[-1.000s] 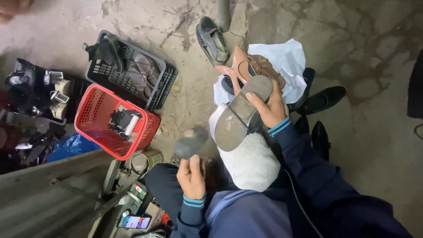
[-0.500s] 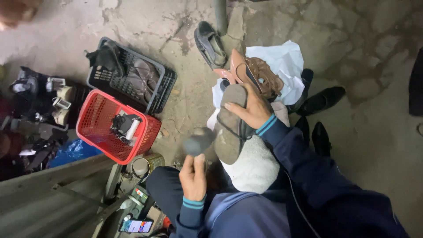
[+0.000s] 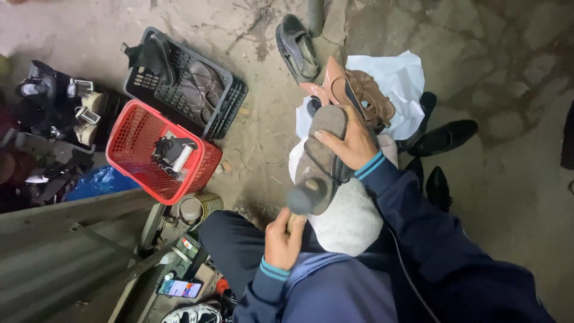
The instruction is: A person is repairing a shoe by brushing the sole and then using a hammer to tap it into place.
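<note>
Rough, stained concrete floor (image 3: 508, 78), seen from above, w/ cobbler's clutter spreading round a seated person in a dark blue tracksuit.

Left hand (image 3: 286, 239) is clenching the handle of a small round-headed hammer (image 3: 305, 197), head blurred, sitting right over the heel end of the grey-soled strappy sandal (image 3: 320, 158). Right hand (image 3: 353, 143) is grasping that sandal sole-up, fingers spreading across its middle, pressing it onto a pale grey rounded cushion-like block (image 3: 347, 218) resting on the lap.

Just beyond the right hand: a brown woven-strap sandal w/ pink sole (image 3: 359, 96), lying on a crumpled white paper sheet (image 3: 400, 78). Further out, a dark grey slip-on shoe (image 3: 297, 48) near a pole base, and black pointed shoes (image 3: 445, 137) to the right. To the left, a red plastic mesh basket (image 3: 140, 134) holding a dark tool and a white tube, touching a black plastic crate (image 3: 224, 104) w/ sandals inside. A phone w/ lit screen (image 3: 179, 288) is lying by the left knee, near a tin can (image 3: 200, 208).

Risk, as I judge it: right fingertips are sitting close to the hammer head, so an off-line blow could be catching them. The sole is also balancing on a soft rounded block – a glancing hit could be twisting it out of the grip or marking the straps.
</note>
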